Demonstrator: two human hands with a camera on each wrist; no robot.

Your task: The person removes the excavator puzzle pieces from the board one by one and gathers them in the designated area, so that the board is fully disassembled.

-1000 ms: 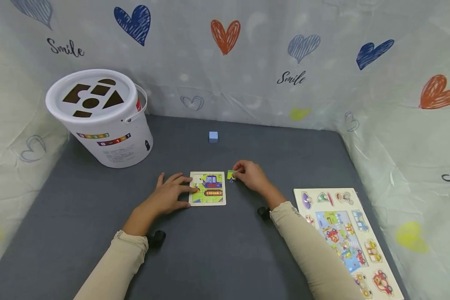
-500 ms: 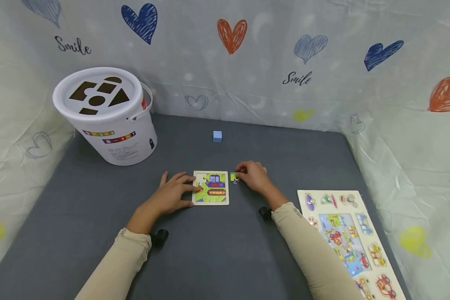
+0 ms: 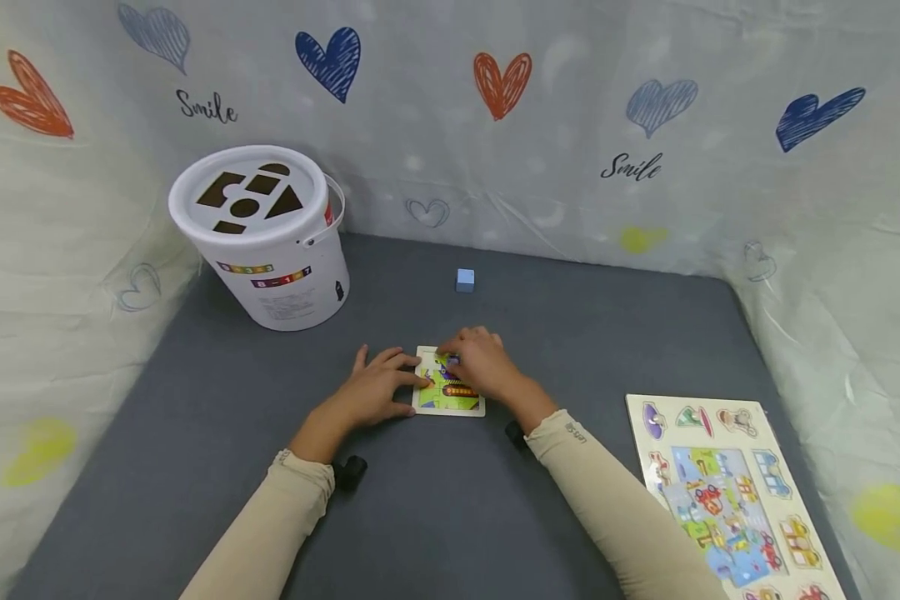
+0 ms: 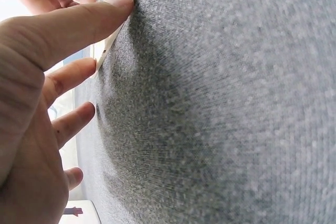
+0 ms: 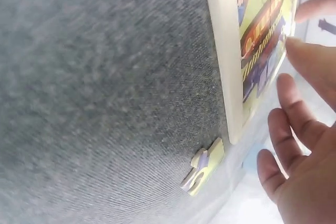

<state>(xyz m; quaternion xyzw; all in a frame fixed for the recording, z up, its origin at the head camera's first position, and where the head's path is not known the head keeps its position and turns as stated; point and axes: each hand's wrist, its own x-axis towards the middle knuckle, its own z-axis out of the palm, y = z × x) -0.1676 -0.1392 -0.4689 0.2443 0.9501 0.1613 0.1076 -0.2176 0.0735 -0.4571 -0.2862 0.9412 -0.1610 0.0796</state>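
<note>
A small square puzzle board [image 3: 450, 410] with a tractor-like picture lies on the dark cloth. My left hand [image 3: 371, 390] rests at its left side, fingers spread, thumb and fingertips touching the edge and surface. A pale bare patch shows near the board's upper left. My right hand [image 3: 483, 367] is over the board's upper right, fingertips bent down at the picture; whether they pinch a piece is hidden. In the right wrist view, a loose yellow-green and purple puzzle piece [image 5: 205, 166] lies on the cloth just off the board's corner. The hand covers it in the head view.
A white bucket [image 3: 288, 283] with shape holes in its lid stands at the back left. Beyond the board sits a blue cube [image 3: 465, 280]. A large picture puzzle board [image 3: 648, 467] lies at the right. Printed curtain [image 3: 555, 192] surrounds the table.
My right hand has moved left from the loose piece onto the board's upper part. The left hand keeps its place at the board. The head view has shifted, moving everything rightward in it.
</note>
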